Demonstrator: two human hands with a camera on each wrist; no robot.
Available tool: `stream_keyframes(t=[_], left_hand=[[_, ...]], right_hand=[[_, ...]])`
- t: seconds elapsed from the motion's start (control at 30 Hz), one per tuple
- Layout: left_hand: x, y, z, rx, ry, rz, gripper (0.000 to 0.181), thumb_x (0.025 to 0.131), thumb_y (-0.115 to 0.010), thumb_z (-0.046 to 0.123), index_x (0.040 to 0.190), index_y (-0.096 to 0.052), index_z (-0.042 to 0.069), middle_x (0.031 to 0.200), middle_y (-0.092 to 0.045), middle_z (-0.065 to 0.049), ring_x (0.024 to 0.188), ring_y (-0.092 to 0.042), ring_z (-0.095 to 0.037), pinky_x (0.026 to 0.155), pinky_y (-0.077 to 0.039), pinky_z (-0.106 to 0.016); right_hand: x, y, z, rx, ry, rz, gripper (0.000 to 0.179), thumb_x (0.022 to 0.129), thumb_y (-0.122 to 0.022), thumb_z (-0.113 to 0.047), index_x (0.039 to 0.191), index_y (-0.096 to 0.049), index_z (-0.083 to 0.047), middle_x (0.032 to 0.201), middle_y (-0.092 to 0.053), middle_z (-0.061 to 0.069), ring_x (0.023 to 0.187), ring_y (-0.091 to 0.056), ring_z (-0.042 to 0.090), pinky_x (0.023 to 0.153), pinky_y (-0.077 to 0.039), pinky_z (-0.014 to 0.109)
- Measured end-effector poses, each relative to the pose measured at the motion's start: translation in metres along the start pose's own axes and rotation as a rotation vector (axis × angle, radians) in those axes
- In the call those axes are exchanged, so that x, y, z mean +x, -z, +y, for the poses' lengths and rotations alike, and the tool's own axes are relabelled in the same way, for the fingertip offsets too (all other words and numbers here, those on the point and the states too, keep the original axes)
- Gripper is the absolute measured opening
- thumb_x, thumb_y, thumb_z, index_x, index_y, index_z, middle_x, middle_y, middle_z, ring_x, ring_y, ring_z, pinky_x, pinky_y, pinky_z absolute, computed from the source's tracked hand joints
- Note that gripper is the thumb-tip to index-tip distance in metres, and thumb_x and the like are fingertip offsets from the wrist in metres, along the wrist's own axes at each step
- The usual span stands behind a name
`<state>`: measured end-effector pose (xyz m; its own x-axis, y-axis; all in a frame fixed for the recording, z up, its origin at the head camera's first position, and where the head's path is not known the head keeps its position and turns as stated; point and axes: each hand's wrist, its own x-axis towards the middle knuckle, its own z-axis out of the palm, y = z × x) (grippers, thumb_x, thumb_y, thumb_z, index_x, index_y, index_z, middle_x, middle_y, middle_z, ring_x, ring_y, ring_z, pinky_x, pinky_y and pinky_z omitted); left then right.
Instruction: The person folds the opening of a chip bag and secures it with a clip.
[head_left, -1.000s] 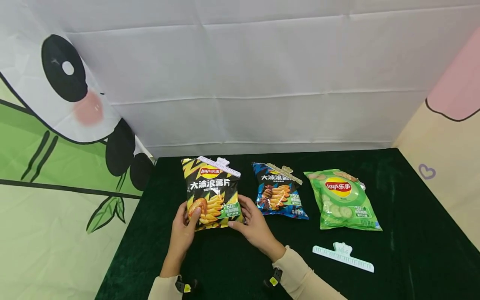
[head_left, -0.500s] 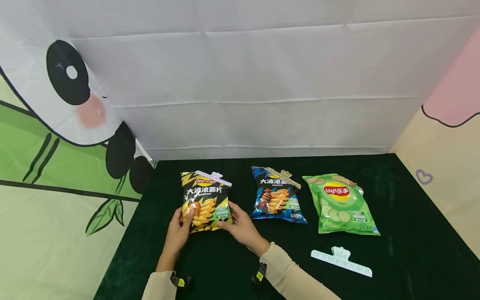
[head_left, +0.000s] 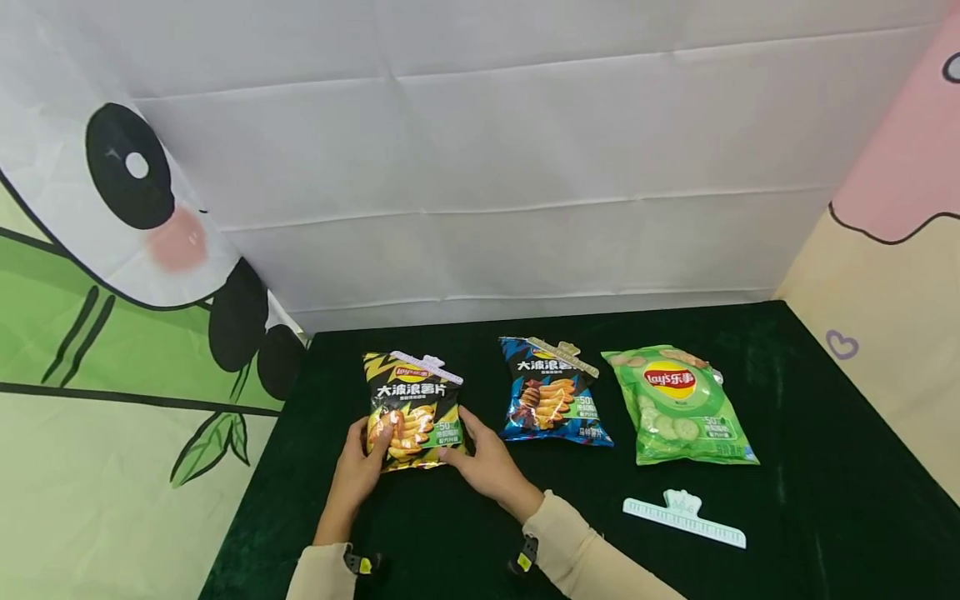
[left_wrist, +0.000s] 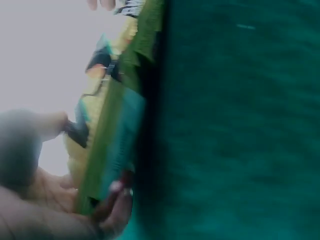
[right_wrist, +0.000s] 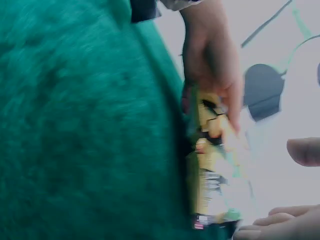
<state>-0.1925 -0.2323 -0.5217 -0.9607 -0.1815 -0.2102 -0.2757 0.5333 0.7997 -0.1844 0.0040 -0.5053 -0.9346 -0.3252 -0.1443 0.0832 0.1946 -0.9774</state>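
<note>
A black and yellow chip bag (head_left: 408, 417) lies on the left of the dark green table, a pale lilac bag clip (head_left: 426, 367) across its top edge. At its lower left side my left hand (head_left: 352, 475) grips it, thumb over the front; the left wrist view shows curled fingertips (left_wrist: 120, 205) beneath the bag's edge. My right hand (head_left: 491, 471) holds the lower right corner, with the thumb across the front in the head view. In the right wrist view, that thumb (right_wrist: 306, 151) stands spread from the fingers (right_wrist: 280, 225); contact is blurred there.
Right of the hands lies a blue chip bag (head_left: 555, 396) with a gold-coloured clip (head_left: 562, 357). Beyond it is a green chip bag (head_left: 678, 408), a pale clip (head_left: 717, 377) partly hidden behind its edge. A mint-coloured clip (head_left: 682, 517) lies loose in front.
Both hands have brought the black and yellow bag down toward the table and slightly nearer. The other bags and the loose clip keep their places; the head view shifts a little.
</note>
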Motion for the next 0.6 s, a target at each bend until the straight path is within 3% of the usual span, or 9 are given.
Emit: stream_keyframes(t=[0.17, 0.3, 0.4, 0.6], left_hand=[[-0.001, -0.001, 0.021, 0.057, -0.096, 0.144, 0.071, 0.102, -0.052, 0.048, 0.155, -0.027, 0.007, 0.155, -0.033, -0.026, 0.141, -0.030, -0.044, 0.118, -0.026, -0.064], [-0.005, -0.012, 0.048, 0.015, -0.203, 0.250, 0.059, 0.101, -0.059, 0.037, 0.150, -0.039, 0.012, 0.153, -0.038, -0.022, 0.141, -0.027, -0.041, 0.117, -0.021, -0.064], [-0.009, -0.022, 0.073, -0.032, -0.326, 0.244, 0.053, 0.101, -0.061, 0.034, 0.147, -0.044, 0.015, 0.153, -0.041, -0.017, 0.142, -0.031, -0.038, 0.118, -0.023, -0.063], [-0.011, -0.048, 0.124, -0.148, -0.506, 0.113, 0.045, 0.102, -0.059, 0.031, 0.144, -0.048, 0.018, 0.150, -0.046, -0.011, 0.136, -0.044, -0.033, 0.114, -0.036, -0.059]], right_hand=[[-0.020, 0.022, -0.014, 0.031, 0.128, 0.068, 0.056, 0.101, -0.062, -0.020, 0.152, -0.041, -0.011, 0.162, -0.038, 0.014, 0.151, -0.034, 0.038, 0.122, -0.028, 0.057], [-0.035, 0.049, -0.018, 0.046, 0.177, 0.167, 0.050, 0.100, -0.063, -0.018, 0.147, -0.048, -0.012, 0.157, -0.047, 0.010, 0.147, -0.042, 0.034, 0.120, -0.033, 0.055], [-0.046, 0.075, -0.022, 0.072, 0.182, 0.248, 0.047, 0.100, -0.063, -0.018, 0.144, -0.051, -0.011, 0.154, -0.050, 0.010, 0.146, -0.044, 0.031, 0.120, -0.035, 0.054], [-0.066, 0.137, -0.018, 0.058, 0.132, 0.407, 0.045, 0.103, -0.058, -0.016, 0.147, -0.047, -0.011, 0.158, -0.046, 0.009, 0.149, -0.041, 0.026, 0.121, -0.034, 0.046]])
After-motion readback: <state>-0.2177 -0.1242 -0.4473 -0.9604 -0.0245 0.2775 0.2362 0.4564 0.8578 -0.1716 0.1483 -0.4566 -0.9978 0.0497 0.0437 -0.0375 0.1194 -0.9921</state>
